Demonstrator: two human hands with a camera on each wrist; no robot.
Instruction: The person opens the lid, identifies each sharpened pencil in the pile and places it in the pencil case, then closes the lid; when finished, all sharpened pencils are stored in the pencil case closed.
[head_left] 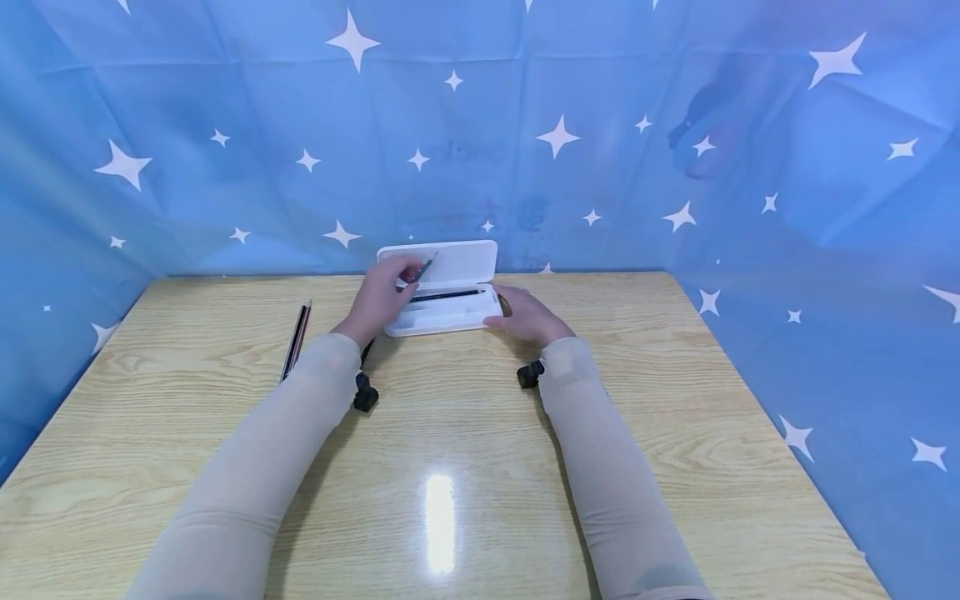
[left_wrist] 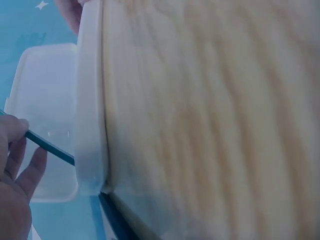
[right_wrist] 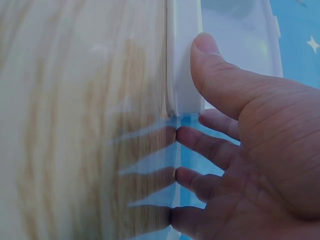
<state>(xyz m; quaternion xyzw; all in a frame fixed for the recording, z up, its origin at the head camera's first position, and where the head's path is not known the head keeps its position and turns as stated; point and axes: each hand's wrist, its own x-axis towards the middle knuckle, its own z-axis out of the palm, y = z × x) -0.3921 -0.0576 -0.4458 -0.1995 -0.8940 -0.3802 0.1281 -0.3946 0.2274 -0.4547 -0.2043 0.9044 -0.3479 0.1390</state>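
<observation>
A white pencil case [head_left: 438, 322] lies open at the back of the table, its lid [head_left: 461, 260] raised behind it. One dark pencil [head_left: 448, 295] lies inside. Over the case's left part, my left hand [head_left: 381, 296] pinches a dark green pencil [left_wrist: 50, 146] between thumb and fingers, tilted. At the case's right end, my right hand [head_left: 528, 315] holds the corner. In the right wrist view its thumb [right_wrist: 207, 47] presses on the front rim, and its other fingers reach round the end with their tips at the tabletop.
Two pencils [head_left: 296, 342], one black and one reddish, lie side by side left of my left forearm. Another dark pencil [head_left: 366, 352] lies partly hidden by my left wrist. A blue curtain with white stars [head_left: 480, 167] hangs right behind the table [head_left: 450, 433].
</observation>
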